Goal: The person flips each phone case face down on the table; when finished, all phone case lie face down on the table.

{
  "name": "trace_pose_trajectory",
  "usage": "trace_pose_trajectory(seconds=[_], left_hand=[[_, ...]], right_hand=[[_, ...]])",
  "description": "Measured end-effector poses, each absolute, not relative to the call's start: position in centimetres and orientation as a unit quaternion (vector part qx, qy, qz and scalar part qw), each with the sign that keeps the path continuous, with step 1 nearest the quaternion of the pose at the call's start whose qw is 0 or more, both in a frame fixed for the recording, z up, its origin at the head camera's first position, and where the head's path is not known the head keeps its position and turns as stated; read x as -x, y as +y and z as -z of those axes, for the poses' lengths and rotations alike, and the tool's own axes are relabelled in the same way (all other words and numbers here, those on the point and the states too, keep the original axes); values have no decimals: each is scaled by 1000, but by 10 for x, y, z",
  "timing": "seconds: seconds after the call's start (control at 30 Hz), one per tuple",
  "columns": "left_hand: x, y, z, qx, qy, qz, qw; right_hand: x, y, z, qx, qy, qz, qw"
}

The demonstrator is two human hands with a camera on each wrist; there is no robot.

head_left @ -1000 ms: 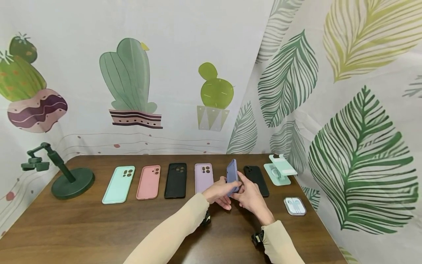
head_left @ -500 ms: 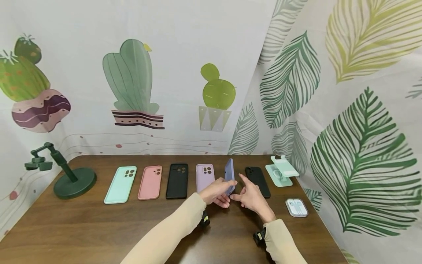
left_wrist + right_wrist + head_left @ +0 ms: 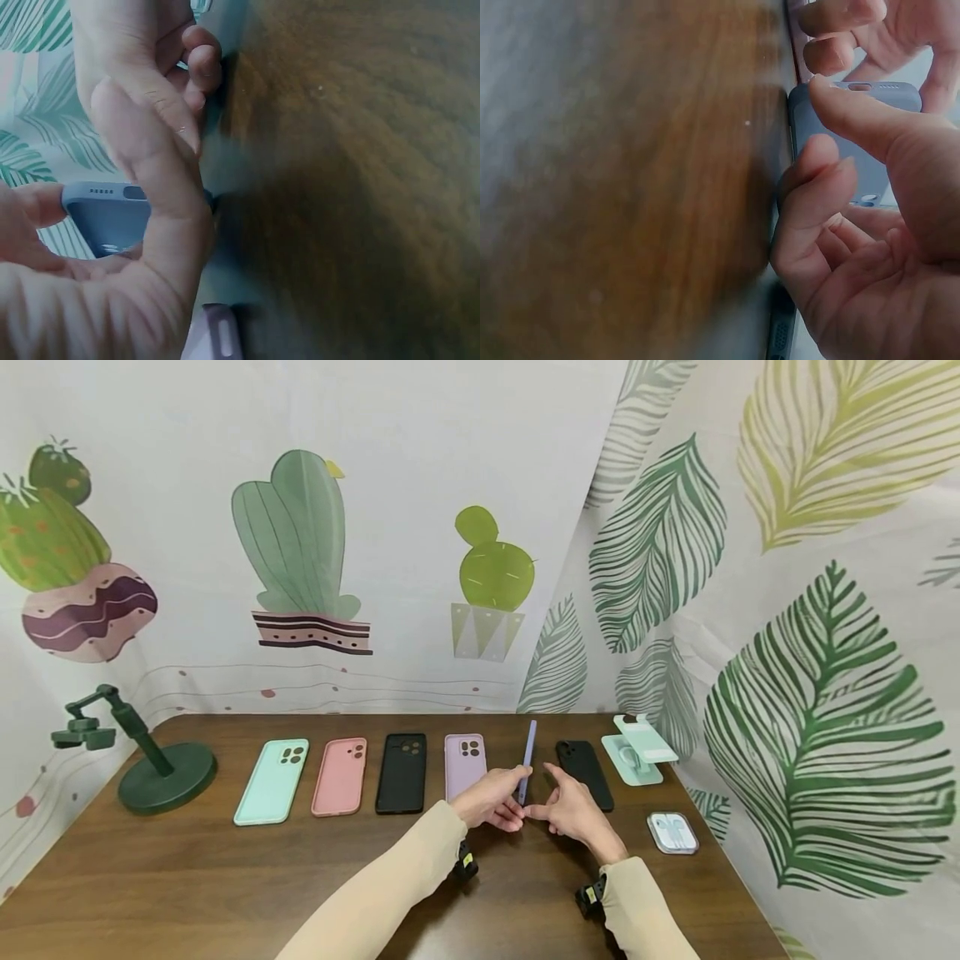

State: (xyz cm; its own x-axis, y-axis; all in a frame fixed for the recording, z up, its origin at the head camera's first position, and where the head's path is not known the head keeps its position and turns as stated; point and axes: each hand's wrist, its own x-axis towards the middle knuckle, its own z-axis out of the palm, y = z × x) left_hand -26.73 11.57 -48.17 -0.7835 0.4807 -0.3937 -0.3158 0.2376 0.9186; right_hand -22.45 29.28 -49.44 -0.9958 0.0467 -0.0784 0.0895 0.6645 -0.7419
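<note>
In the head view a blue-violet phone case (image 3: 528, 752) stands on its long side, its thin edge toward me. My left hand (image 3: 489, 797) grips its near end, thumb on top. The short end of this phone case (image 3: 101, 192), with its port cutout, shows in the left wrist view. My right hand (image 3: 572, 806) is just right of it, thumb tip at its near lower corner and index finger stretched forward. In the right wrist view the other fingers (image 3: 817, 187) bend beside the case. A lilac phone case (image 3: 464, 756) lies left, partly hidden by my left hand.
Mint (image 3: 272, 782), pink (image 3: 339, 777) and black (image 3: 401, 777) phone cases lie leftward. A black case (image 3: 585, 774) lies right of my right hand. Beyond are a mint stand (image 3: 637, 752) and boxed earphones (image 3: 672, 832). A green stand (image 3: 167, 777) occupies the far left.
The blue-violet case has turned from showing its broad face to showing its thin edge. My right index finger and thumb have come off its far end, the thumb staying at the near corner.
</note>
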Motion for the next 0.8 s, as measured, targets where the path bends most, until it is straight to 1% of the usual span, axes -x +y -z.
trace_pose_trajectory(seconds=[0.2,0.3,0.43,0.8], left_hand=[[267,117,476,-96,761,-601,224],[266,117,474,-120,771,-595,193],[268,116,472,-143,777,-586,181],[269,111,471,-156,795,-558,182]], right_hand=[[226,293,495,-43,910,410,42],[227,292,496,-45,910,409,48],[227,292,497,-48,911,405,55],[227,295,497,-56,891,445,72]])
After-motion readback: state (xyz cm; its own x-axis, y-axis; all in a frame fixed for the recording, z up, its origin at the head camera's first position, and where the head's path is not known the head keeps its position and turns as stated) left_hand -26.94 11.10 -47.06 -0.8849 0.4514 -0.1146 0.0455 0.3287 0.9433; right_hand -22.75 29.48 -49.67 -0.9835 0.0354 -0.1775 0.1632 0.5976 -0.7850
